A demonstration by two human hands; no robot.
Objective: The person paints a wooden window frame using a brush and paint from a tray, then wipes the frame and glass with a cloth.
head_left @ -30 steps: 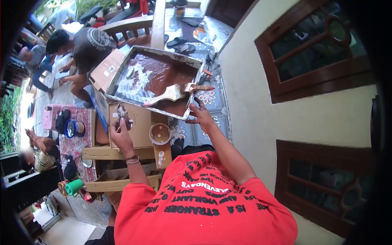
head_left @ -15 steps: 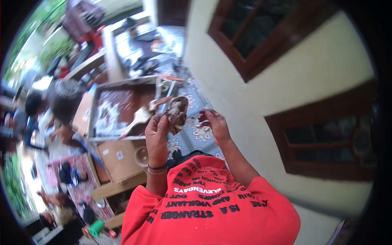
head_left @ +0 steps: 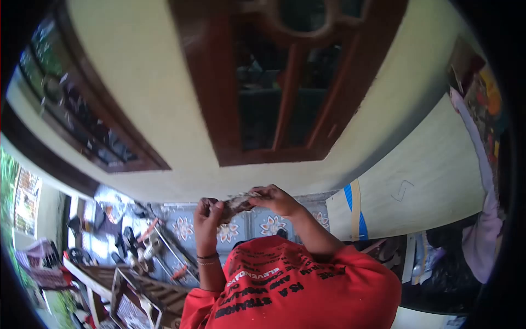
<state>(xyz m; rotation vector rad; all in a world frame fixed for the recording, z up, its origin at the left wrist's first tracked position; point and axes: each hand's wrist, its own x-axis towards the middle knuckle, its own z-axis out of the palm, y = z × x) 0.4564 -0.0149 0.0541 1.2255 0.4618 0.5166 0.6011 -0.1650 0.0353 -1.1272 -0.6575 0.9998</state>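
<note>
A brown piece with pale smears (head_left: 236, 206) stretches between my two hands, out in front of my chest; its kind cannot be made out. My left hand (head_left: 209, 219) pinches its left end between thumb and fingers. Closed on the right end is my right hand (head_left: 275, 200), with the fingertips partly hidden by the piece. Dark stains mark the fingers of both hands. Below the hands lies a floor of grey-blue tiles (head_left: 255, 222) with flower patterns.
A pale wall with a brown-framed window (head_left: 274, 156) rises close ahead. To the right leans a large pale board (head_left: 416, 186) beside a blue strip (head_left: 355, 211). At lower left are a wooden frame (head_left: 118, 290), long metal bars (head_left: 174, 255) and scattered footwear (head_left: 129, 236).
My view has swung right, from the tray and cardboard box to the wall and window. My right hand, earlier apart from the brown piece, now grips its right end. My left hand still holds it.
</note>
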